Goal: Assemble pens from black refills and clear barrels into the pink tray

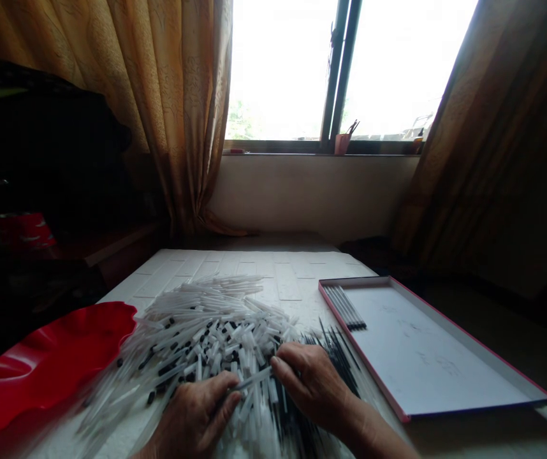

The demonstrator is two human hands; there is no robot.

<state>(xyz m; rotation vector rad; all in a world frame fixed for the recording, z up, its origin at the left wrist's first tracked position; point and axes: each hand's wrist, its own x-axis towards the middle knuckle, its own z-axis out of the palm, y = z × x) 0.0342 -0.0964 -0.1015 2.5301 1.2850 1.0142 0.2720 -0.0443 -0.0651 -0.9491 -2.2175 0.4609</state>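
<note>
A thin whitish translucent tube (255, 378) spans the gap between my two hands, low in the middle of the view. My left hand (201, 408) pinches its left end between thumb and fingers. The fingers of my right hand (309, 376) are closed on its right end. Around and beneath the hands lies a large heap of clear plastic tubes (206, 306), mixed with short white and black pieces (235, 341). Thin dark sticks (338, 354) lie beside and beyond my right hand. Motion blurs the heap's near part.
A red wavy-edged dish (58, 357) is at the left. On the right, a shallow pink-edged tray (426, 357) holds several grey sticks (345, 307) in its far left corner. The white table (283, 271) reaches toward the window wall, with curtains (187, 108) on both sides.
</note>
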